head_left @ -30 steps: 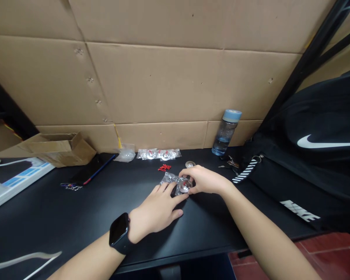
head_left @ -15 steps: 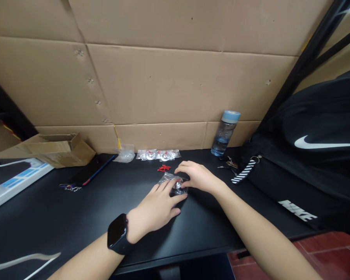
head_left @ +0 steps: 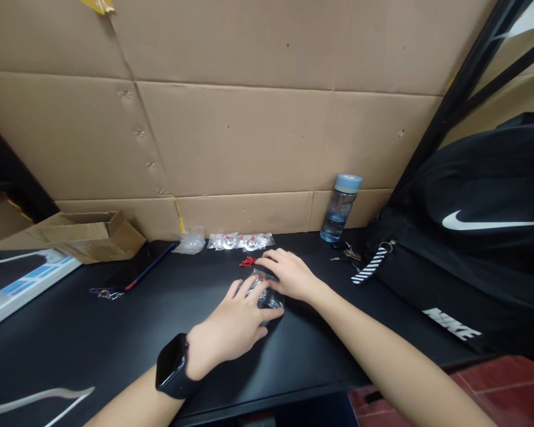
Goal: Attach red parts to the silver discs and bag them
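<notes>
A small clear plastic packet (head_left: 272, 300) lies crinkled on the black tabletop under both hands; what it holds is mostly hidden, with a bit of red near its top edge. My left hand (head_left: 234, 320), wearing a black watch (head_left: 172, 363), rests over the packet with its fingers spread and touching it. Curved in from the right, my right hand (head_left: 291, 274) has its thumb at the packet, the other fingers bent above it. Just beyond those fingertips sits a little heap of red cords (head_left: 248, 261). Farther back lie two clear packets with silvery round pieces (head_left: 229, 242) and red bits.
A water bottle (head_left: 340, 209) leans at the cardboard wall (head_left: 231, 142). Keys (head_left: 350, 254) and a black backpack (head_left: 427, 267) are on the right. Leftward are crumpled plastic bags (head_left: 190, 241), a phone (head_left: 140, 265), a cardboard box (head_left: 98, 237) and a white-and-blue box (head_left: 31, 286).
My right hand has shifted left, its fingers now nearer the red cords. The packet looks more crumpled, and its silvery disc is no longer plainly visible. My left hand has barely moved.
</notes>
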`<state>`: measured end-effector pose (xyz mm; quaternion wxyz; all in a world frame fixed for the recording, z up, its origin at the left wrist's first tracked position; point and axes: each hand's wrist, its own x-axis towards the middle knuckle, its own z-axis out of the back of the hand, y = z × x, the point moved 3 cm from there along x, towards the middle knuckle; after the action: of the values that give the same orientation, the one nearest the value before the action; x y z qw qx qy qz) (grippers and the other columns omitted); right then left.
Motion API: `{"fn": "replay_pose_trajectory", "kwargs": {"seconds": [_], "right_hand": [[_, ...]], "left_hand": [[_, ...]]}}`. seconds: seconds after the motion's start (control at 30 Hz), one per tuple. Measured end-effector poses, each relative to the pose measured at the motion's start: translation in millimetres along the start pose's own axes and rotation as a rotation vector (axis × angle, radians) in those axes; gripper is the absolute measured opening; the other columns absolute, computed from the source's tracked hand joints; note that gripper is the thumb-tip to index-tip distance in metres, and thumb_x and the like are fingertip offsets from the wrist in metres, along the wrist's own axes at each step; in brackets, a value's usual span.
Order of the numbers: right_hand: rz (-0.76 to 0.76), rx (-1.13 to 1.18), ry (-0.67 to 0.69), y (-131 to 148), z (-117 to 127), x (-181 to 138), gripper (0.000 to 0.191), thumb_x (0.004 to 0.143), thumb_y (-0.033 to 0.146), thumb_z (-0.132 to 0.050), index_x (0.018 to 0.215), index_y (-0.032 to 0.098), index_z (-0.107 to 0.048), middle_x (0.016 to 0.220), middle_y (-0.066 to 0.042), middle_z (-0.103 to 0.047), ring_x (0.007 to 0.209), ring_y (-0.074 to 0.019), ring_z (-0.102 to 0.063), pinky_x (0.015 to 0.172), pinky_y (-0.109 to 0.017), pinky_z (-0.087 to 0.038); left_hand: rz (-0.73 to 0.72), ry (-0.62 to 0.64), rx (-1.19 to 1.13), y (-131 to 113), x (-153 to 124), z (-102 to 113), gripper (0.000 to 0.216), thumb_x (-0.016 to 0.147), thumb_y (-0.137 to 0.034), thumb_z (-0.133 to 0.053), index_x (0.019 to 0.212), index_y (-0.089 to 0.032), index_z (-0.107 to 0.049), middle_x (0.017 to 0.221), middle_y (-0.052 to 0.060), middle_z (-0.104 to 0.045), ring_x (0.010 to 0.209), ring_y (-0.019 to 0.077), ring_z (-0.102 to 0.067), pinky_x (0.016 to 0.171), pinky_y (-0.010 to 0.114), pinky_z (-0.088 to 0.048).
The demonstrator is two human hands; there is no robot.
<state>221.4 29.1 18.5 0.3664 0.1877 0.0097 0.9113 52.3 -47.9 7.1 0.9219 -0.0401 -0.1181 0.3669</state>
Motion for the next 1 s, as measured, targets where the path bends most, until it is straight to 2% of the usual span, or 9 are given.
{"fn": "replay_pose_trajectory", "kwargs": {"seconds": [0.1, 0.17, 0.23, 0.3, 0.43, 0.6, 0.7, 0.87, 1.0], "right_hand": [[0.087, 0.157, 0.12, -3.9, 8.0, -3.3, 0.05, 0.086, 0.039, -0.075, 0.132, 0.027, -0.061, 0.131, -0.009, -0.061, 0.117, -0.0272, -0.057, 0.1, -0.043, -0.046], [0.144, 0.289, 0.192, -9.7, 18.2, -7.0, 0.055, 0.081, 0.043, -0.079, 0.13, 0.026, -0.062, 0.134, -0.009, -0.06, 0.122, -0.0274, -0.056, 0.104, -0.042, -0.045], [0.139, 0.364, 0.174, -17.2, 29.3, -10.1, 0.033, 0.089, 0.035, -0.072, 0.119, 0.025, -0.066, 0.13, -0.008, -0.061, 0.121, -0.0244, -0.057, 0.107, -0.04, -0.043], [0.117, 0.37, 0.174, -21.9, 34.3, -12.3, 0.02, 0.089, 0.023, -0.069, 0.109, 0.023, -0.067, 0.128, -0.007, -0.061, 0.121, -0.0231, -0.056, 0.108, -0.04, -0.042], [0.095, 0.304, 0.238, -20.1, 22.8, -11.8, 0.036, 0.073, 0.02, -0.084, 0.103, 0.024, -0.066, 0.135, -0.007, -0.057, 0.127, -0.0276, -0.05, 0.108, -0.043, -0.042], [0.075, 0.298, 0.204, -18.0, 6.0, -7.0, 0.009, 0.086, 0.028, -0.076, 0.088, 0.023, -0.069, 0.129, -0.005, -0.06, 0.121, -0.0255, -0.054, 0.108, -0.043, -0.039], [0.044, 0.327, 0.209, -21.7, 7.4, -6.8, 0.007, 0.089, 0.027, -0.072, 0.085, 0.022, -0.069, 0.129, -0.005, -0.061, 0.121, -0.0255, -0.055, 0.108, -0.043, -0.039], [-0.004, 0.374, 0.247, -24.5, 15.1, -6.6, 0.006, 0.09, 0.026, -0.069, 0.087, 0.022, -0.069, 0.128, -0.006, -0.06, 0.125, -0.0256, -0.052, 0.112, -0.043, -0.036], [-0.098, 0.315, 0.277, -22.9, 8.7, -5.4, 0.015, 0.095, 0.029, -0.06, 0.086, 0.022, -0.07, 0.129, -0.006, -0.058, 0.127, -0.0273, -0.048, 0.111, -0.047, -0.034]], "left_hand": [[-0.088, 0.067, -0.071, 5.6, 1.3, 18.0, 0.033, 0.086, -0.022, -0.07, 0.112, -0.042, -0.073, 0.137, 0.001, -0.056, 0.139, 0.0341, -0.041, 0.113, 0.053, -0.034], [-0.125, 0.113, -0.128, 11.2, 3.5, 27.9, 0.032, 0.079, -0.014, -0.073, 0.102, -0.036, -0.071, 0.126, 0.0, -0.061, 0.132, 0.0294, -0.048, 0.109, 0.045, -0.038], [-0.098, 0.092, -0.137, 17.1, 7.4, 32.8, 0.036, 0.072, -0.009, -0.076, 0.1, -0.028, -0.064, 0.116, 0.001, -0.064, 0.118, 0.0262, -0.055, 0.101, 0.04, -0.042], [-0.037, 0.023, -0.1, 21.3, 12.2, 32.0, 0.038, 0.07, -0.011, -0.077, 0.099, -0.024, -0.057, 0.106, 0.002, -0.065, 0.103, 0.0241, -0.06, 0.092, 0.037, -0.044], [0.005, -0.064, -0.023, 23.2, 20.4, 21.8, 0.027, 0.079, -0.02, -0.074, 0.094, -0.023, -0.051, 0.094, 0.002, -0.065, 0.089, 0.0235, -0.061, 0.082, 0.035, -0.042], [0.029, -0.106, -0.087, 34.1, 23.1, 20.6, 0.022, 0.089, -0.013, -0.058, 0.105, -0.025, -0.047, 0.086, -0.002, -0.07, 0.082, 0.0199, -0.066, 0.085, 0.034, -0.04], [0.105, -0.109, -0.154, 44.4, 21.9, 23.0, 0.031, 0.088, -0.013, -0.059, 0.11, -0.026, -0.042, 0.085, -0.005, -0.073, 0.085, 0.0204, -0.069, 0.087, 0.034, -0.038], [0.343, -0.063, -0.299, 53.6, 19.3, 23.6, 0.038, 0.086, -0.021, -0.063, 0.112, -0.028, -0.036, 0.084, -0.007, -0.076, 0.086, 0.0215, -0.071, 0.093, 0.036, -0.035], [0.481, -0.016, -0.343, 54.1, 20.4, 17.3, 0.037, 0.086, -0.018, -0.056, 0.115, -0.028, -0.034, 0.084, -0.005, -0.076, 0.09, 0.0233, -0.071, 0.092, 0.037, -0.035]]}}
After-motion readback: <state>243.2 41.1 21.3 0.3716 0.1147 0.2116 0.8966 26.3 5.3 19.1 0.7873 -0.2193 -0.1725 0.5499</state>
